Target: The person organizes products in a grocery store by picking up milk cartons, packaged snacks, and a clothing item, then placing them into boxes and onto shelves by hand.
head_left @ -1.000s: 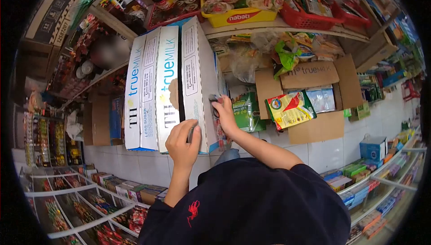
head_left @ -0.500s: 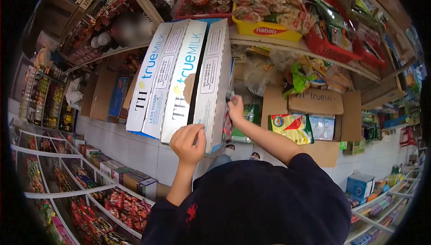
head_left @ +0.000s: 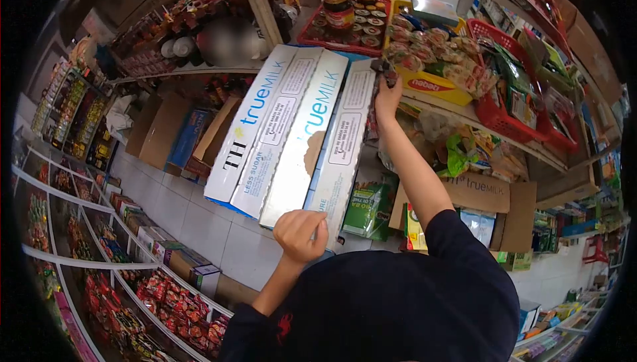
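Observation:
A large white TH true MILK box [head_left: 247,146] stands in front of me, its top facing me; a dark slit and a torn brown patch [head_left: 313,153] run along the middle. My left hand [head_left: 300,234] is closed at the box's near end, fingers curled against its edge. At the far right corner of the box, my right hand [head_left: 388,100] is closed around a small dark object [head_left: 383,70]; I cannot tell what it is.
Beyond the box, a shelf holds a red basket of jars [head_left: 361,27], a yellow nabati tray [head_left: 428,86] and a red basket of packets [head_left: 507,116]. An open brown carton [head_left: 517,219] stands at right. Racks of packets [head_left: 119,309] line the left.
My right hand has moved away from me, from the box's near right side to its far right corner. My left hand stays at the near end. The view has shifted slightly.

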### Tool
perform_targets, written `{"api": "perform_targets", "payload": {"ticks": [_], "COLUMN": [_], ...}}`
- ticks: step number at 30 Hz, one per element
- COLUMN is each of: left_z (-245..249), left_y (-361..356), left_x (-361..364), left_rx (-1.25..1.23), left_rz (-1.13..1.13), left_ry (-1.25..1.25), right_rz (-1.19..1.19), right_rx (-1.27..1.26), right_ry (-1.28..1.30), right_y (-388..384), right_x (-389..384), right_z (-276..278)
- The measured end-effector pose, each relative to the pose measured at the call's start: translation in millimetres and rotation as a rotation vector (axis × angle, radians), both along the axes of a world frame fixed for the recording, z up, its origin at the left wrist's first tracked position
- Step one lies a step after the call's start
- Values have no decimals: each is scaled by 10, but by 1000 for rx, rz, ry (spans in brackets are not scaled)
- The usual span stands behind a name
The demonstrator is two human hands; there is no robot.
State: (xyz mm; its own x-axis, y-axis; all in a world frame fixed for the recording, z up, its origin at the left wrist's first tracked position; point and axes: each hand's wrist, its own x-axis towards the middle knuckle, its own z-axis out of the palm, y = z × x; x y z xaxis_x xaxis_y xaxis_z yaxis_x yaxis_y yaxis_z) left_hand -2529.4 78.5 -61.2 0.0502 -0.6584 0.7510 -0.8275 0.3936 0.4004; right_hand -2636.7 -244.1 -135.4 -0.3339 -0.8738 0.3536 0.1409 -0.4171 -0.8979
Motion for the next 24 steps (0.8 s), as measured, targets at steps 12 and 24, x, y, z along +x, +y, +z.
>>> {"api": "perform_targets", "payload": {"ticks": [12, 24], "left_z": [-17, 170], "left_y": [-11, -38], "left_x": [44, -65], "left_rx": [-59, 345], "left_rz": [-25, 112], "left_ry": [-16, 14], "right_rz": [231, 400], "right_rx": [401, -9], "right_ry": [264, 318], "right_y": [848, 1759], "right_x": [-203, -374], "right_z": [-1800, 457]}}
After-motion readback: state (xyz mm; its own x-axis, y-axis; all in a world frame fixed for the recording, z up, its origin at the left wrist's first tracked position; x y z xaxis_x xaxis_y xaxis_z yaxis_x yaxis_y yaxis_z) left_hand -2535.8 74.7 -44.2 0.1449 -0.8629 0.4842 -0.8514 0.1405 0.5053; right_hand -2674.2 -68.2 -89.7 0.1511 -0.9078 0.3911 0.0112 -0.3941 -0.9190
